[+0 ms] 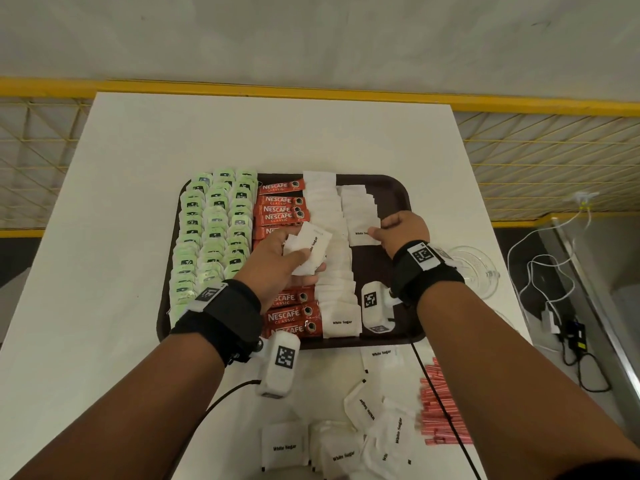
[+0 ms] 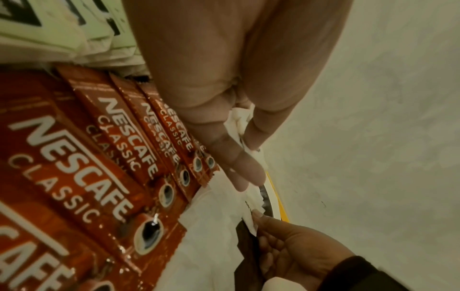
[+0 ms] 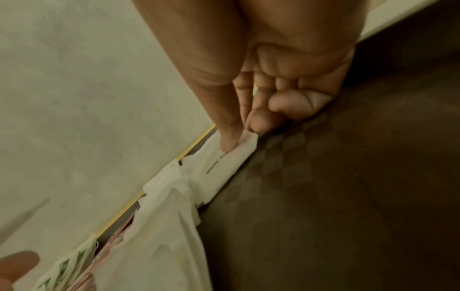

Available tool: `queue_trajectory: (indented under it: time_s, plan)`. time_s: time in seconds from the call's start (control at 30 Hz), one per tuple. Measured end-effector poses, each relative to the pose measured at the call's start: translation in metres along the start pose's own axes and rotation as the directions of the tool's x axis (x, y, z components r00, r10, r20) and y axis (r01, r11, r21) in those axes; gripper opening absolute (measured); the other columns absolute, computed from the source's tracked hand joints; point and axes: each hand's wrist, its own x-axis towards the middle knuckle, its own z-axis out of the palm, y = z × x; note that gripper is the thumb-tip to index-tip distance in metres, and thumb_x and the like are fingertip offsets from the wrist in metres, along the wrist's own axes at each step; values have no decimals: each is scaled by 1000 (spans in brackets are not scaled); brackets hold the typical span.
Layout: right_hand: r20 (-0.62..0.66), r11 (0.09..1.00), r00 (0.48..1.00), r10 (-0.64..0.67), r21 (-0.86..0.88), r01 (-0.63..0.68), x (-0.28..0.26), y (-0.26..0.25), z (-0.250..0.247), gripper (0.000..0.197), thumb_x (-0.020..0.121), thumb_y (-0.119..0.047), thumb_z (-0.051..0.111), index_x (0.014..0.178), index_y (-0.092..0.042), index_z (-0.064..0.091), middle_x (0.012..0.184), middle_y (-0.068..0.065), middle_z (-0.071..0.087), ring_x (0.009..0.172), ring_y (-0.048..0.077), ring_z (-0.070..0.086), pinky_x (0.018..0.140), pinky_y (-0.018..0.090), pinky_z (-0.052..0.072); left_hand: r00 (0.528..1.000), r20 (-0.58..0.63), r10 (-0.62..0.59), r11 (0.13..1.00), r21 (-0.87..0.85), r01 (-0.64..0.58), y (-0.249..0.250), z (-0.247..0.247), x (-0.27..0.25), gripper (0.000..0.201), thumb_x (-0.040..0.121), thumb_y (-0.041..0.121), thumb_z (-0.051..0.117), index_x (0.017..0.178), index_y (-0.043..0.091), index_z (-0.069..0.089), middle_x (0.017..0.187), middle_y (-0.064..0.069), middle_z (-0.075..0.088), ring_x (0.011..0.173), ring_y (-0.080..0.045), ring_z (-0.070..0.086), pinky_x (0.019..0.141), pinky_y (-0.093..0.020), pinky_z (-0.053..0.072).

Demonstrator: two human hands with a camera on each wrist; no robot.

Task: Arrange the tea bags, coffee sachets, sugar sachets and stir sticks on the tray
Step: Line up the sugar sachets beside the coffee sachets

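A dark brown tray (image 1: 398, 192) holds green tea bags (image 1: 214, 233) in columns on the left, red Nescafe coffee sachets (image 1: 280, 202) beside them, and two columns of white sugar sachets (image 1: 329, 209). My left hand (image 1: 287, 258) hovers over the coffee column and holds a small bunch of white sugar sachets (image 1: 311, 251). My right hand (image 1: 398, 233) pinches the corner of the nearest sachet (image 1: 362, 233) of the right sugar column between thumb and forefinger (image 3: 231, 137). Pink stir sticks (image 1: 438, 407) lie on the table, near right of the tray.
Loose white sugar sachets (image 1: 346, 441) are scattered on the white table (image 1: 138, 150) in front of the tray. A clear glass dish (image 1: 474, 268) stands right of the tray. Cables and a charger (image 1: 554, 320) lie on the floor at the right. A yellow railing (image 1: 311, 88) runs beyond the table.
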Motion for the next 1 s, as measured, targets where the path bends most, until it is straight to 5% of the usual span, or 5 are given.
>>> queue_trajectory:
  time_s: [0.13,0.33,0.6,0.87,1.0]
  plan:
    - [-87,991,988,-131,-2,132,-23,-16,-9,25,85,-32,72,96,-15,60,93,-2,61,89,17,59,75,25,39,999,-23,48,992,122,-45,0,1,1,35,92,8,64,124,18,54,121,-8,65,91,-22,73,62,-28,59]
    - [377,924,854,-358,13,382,-66,-34,-14,21,88,-33,70,99,-15,67,86,-5,66,78,10,62,73,26,53,992,8,126,957,264,-123,-1,8,6,35,86,10,73,116,21,61,125,-2,59,98,-22,70,65,-34,60]
    - [116,950,993,-14,311,-23,-44,15,-10,16,93,-10,62,107,-3,66,96,12,70,77,21,72,76,34,61,998,-44,54,985,169,-46,-11,9,13,36,97,-1,45,132,8,50,129,-13,58,108,-25,67,78,-30,59]
    - [49,975,998,46,216,-56,-32,19,0,17,84,-26,74,86,-12,64,75,8,70,67,20,69,77,44,59,989,-97,107,966,244,-81,-17,7,9,32,97,11,59,129,10,56,121,-4,67,96,-17,71,72,-29,60]
    - [47,1000,999,22,5,-22,-27,16,-1,23,82,-35,74,82,-15,63,88,6,70,87,24,66,82,35,52,990,-85,114,952,294,-84,-14,7,5,25,95,14,62,120,9,61,116,-3,69,95,-18,71,69,-28,60]
